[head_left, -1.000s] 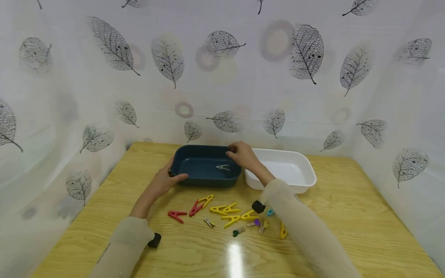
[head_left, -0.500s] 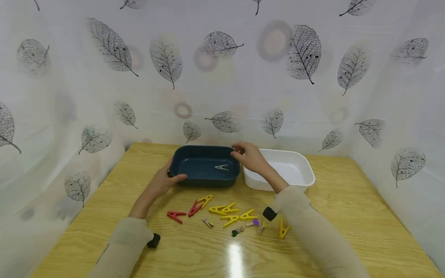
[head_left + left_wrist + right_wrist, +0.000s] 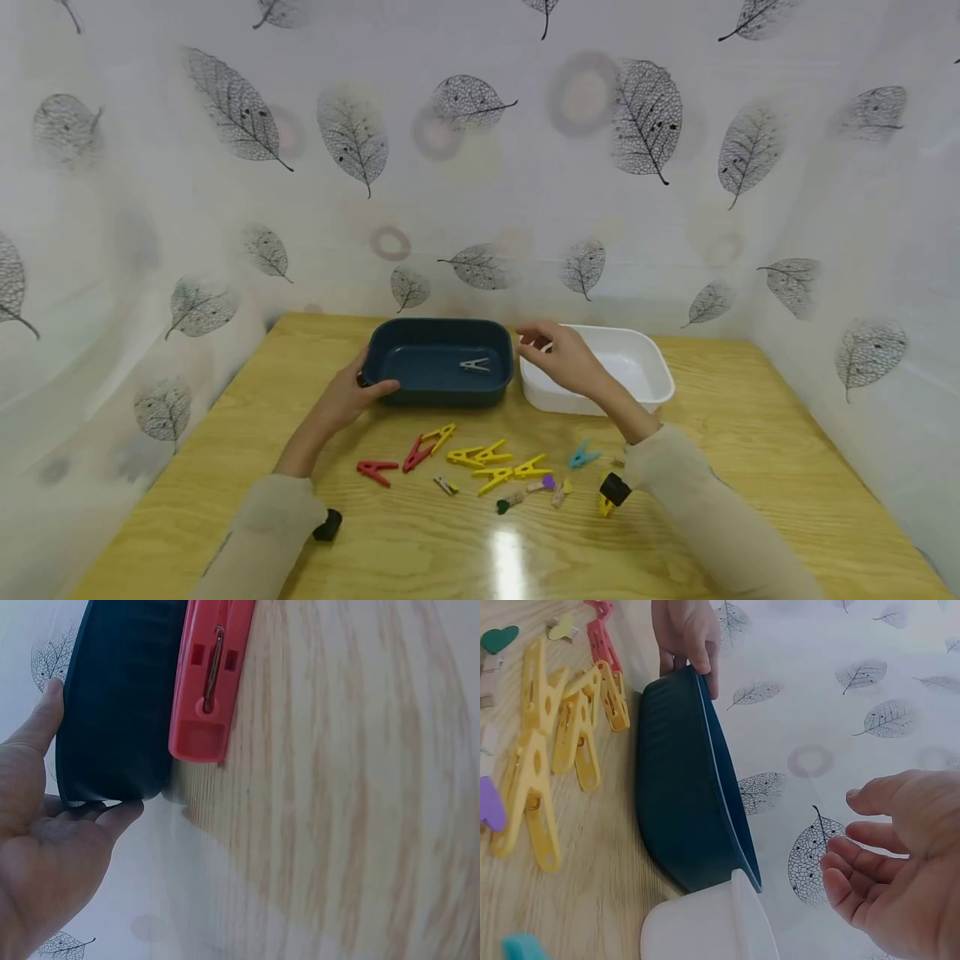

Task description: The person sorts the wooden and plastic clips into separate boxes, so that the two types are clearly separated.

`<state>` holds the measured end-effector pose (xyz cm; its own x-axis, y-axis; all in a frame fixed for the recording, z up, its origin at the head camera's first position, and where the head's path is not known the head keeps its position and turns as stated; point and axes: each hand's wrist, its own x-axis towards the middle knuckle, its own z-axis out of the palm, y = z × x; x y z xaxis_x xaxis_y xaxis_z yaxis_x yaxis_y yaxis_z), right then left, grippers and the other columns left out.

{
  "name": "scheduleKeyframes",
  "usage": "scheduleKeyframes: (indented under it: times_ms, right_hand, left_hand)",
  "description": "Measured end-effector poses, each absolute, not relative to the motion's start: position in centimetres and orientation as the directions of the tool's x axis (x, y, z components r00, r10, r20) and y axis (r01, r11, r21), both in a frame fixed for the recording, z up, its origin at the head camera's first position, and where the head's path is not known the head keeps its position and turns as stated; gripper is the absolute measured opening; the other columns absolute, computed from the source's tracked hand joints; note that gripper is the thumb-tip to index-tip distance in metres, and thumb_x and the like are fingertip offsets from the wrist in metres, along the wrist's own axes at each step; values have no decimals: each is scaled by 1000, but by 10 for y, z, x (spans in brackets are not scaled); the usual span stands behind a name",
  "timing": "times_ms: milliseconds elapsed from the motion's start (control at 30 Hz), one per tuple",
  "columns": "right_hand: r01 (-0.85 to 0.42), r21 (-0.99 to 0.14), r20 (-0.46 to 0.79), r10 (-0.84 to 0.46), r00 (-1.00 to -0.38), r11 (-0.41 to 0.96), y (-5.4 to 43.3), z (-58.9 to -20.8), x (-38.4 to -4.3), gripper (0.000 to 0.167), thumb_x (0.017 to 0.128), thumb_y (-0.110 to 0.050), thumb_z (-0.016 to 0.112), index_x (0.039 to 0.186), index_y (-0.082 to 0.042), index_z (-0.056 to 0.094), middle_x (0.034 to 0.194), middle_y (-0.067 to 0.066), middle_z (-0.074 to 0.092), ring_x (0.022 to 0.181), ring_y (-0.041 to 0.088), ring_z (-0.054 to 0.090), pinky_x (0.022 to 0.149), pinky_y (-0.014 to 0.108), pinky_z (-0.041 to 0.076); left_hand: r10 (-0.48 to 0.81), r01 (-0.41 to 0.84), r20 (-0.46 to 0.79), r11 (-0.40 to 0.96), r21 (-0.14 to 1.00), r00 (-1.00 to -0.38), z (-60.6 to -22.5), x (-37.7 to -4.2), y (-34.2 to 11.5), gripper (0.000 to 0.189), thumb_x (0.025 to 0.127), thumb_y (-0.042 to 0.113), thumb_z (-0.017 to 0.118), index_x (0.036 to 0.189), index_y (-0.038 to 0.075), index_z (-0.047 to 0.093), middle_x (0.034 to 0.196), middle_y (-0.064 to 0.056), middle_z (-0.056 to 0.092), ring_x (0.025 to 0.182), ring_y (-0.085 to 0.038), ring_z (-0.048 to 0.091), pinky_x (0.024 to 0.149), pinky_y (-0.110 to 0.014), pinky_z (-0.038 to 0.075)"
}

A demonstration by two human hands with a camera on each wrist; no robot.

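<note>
A dark blue plastic basin (image 3: 431,398) stands at the back of the table, with a small grey clothespin (image 3: 474,365) inside it. My left hand (image 3: 347,398) grips the basin's left end, thumb along the front rim and fingers around the side. Over the left rim of the white basin (image 3: 652,367) hovers my right hand (image 3: 561,360), loosely curled and holding nothing. The right wrist view shows this hand (image 3: 900,862) apart from both basins. In the left wrist view, the left hand (image 3: 56,847) touches the basin's end wall beside a red clothespin (image 3: 206,690).
In front of the basins lie several yellow clothespins (image 3: 495,477), red clothespins (image 3: 377,472) and a light blue clothespin (image 3: 583,455). Small wooden clips, one with a purple heart (image 3: 548,482) and one with a green heart (image 3: 502,506), lie nearer. A leaf-print curtain (image 3: 480,183) surrounds the table.
My right hand has left the right rim of the dark blue basin and moved right, over the white basin's edge. My left hand keeps its hold on the basin.
</note>
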<state>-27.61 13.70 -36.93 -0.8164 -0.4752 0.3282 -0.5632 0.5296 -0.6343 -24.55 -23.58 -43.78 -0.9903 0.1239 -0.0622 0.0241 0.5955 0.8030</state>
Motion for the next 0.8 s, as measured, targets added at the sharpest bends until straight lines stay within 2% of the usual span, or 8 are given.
scheduleKeyframes:
  times_ms: [200, 367, 633, 800]
  right_hand:
    - [-546, -647, 310, -470, -826, 533, 150, -367, -259, 35, 102, -13, 67, 132, 5, 66, 113, 15, 72, 94, 24, 66, 83, 41, 57]
    - [-523, -655, 298, -450, -842, 545, 164, -369, -248, 35, 101, -14, 68, 132, 3, 67, 110, 10, 73, 92, 20, 66, 80, 36, 57]
    - [-527, -646, 315, -437, -843, 551, 185, -373, -232, 32, 100, -10, 68, 128, 4, 68, 112, 18, 72, 91, 20, 65, 79, 33, 57]
    - [-517, -644, 315, -421, -851, 563, 196, -377, -223, 30, 100, -10, 68, 126, 4, 69, 110, 14, 72, 90, 18, 65, 77, 29, 56]
  left_hand:
    - [120, 22, -60, 592, 806, -991, -438, -245, -238, 100, 101, 40, 67, 165, 2, 1, 168, -28, 8, 153, -49, 14, 120, -64, 22]
    - [122, 27, -57, 598, 801, -991, -438, -244, -238, 100, 101, 40, 68, 165, 1, 2, 168, -29, 8, 153, -49, 14, 120, -63, 22]
    - [125, 28, -58, 595, 803, -990, -437, -245, -238, 100, 101, 40, 68, 165, 0, 2, 168, -29, 8, 152, -49, 14, 119, -64, 23]
    - [128, 30, -57, 594, 804, -990, -437, -246, -238, 100, 101, 39, 68, 165, 0, 2, 168, -29, 8, 152, -49, 14, 119, -64, 23]
